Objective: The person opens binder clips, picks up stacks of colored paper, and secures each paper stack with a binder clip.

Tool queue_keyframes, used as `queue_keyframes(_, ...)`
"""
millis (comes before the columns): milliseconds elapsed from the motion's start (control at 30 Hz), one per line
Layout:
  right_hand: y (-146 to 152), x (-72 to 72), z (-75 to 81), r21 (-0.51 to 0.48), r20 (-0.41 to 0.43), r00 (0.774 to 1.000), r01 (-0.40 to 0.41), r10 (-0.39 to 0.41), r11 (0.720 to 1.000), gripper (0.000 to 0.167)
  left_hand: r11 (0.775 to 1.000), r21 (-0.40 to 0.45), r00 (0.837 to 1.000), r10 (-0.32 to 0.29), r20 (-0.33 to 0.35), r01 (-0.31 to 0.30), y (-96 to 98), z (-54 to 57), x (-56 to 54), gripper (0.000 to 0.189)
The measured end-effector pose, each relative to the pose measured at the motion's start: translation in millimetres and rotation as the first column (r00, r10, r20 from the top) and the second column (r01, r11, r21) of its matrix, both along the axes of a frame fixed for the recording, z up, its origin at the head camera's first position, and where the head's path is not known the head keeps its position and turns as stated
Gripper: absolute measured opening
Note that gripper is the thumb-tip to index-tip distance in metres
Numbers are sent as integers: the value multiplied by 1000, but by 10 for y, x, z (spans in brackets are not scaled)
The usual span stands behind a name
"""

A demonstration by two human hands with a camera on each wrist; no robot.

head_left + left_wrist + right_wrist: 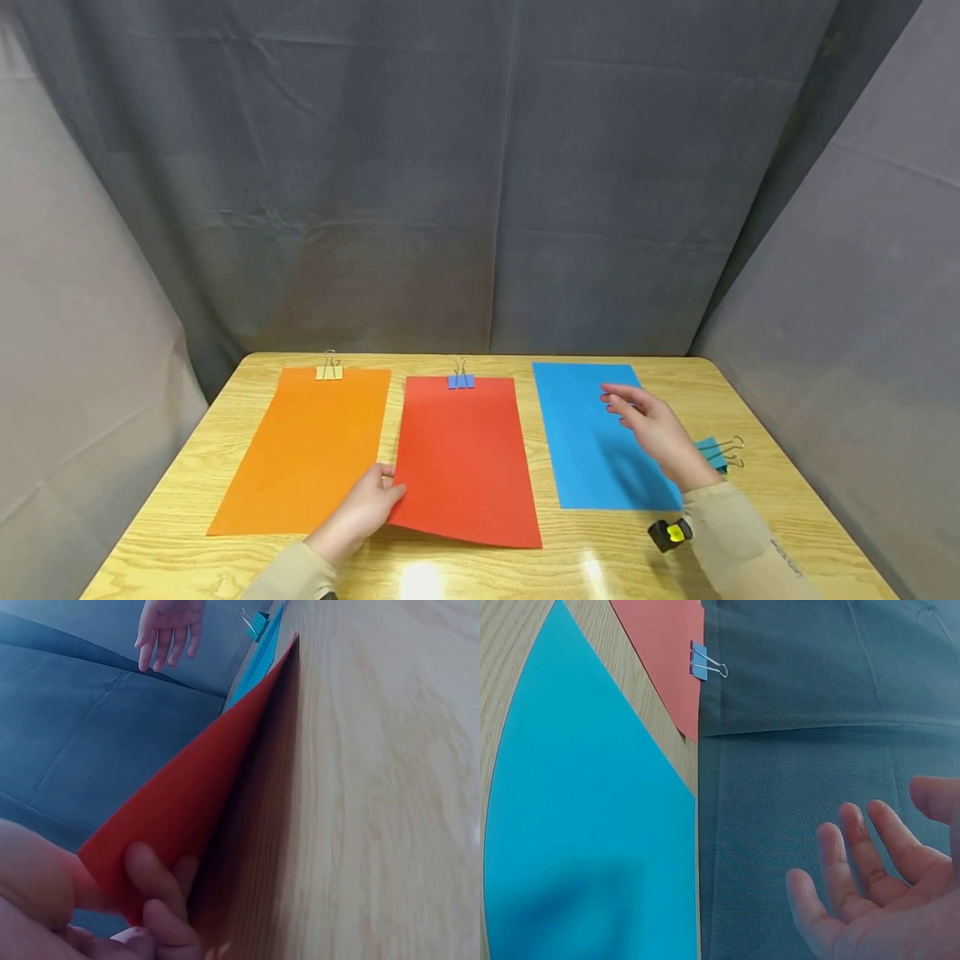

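My left hand [365,502] pinches the lower left edge of the red paper [467,467], thumb on top and fingers beneath. In the left wrist view that corner of the red paper [191,769] is raised off the wood. A blue-violet binder clip [461,381] grips the red paper's top edge. My right hand [660,433] hovers over the blue paper [592,450] with fingers loosely spread and nothing in them, casting a shadow on it. To the right of that wrist lies a teal binder clip [712,452], partly hidden by the arm.
On the left of the wooden table [180,517] lies an orange paper [307,450] with a yellow binder clip [329,372] on its top edge. Grey cloth [375,183] hangs behind the table, and paler cloth walls stand at both sides.
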State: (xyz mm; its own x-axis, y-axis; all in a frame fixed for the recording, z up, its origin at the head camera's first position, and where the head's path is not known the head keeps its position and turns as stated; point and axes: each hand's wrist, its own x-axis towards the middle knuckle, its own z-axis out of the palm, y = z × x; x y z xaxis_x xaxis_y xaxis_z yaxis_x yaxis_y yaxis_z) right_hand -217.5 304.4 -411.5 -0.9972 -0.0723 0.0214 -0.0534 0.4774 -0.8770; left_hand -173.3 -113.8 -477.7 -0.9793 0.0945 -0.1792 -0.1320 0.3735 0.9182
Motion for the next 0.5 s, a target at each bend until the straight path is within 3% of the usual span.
queue_keyframes(500, 24, 16, -11, -4, 9, 1000, 5, -5, 1000, 55, 999, 2, 999, 33, -5, -33, 78, -29, -101, 32)
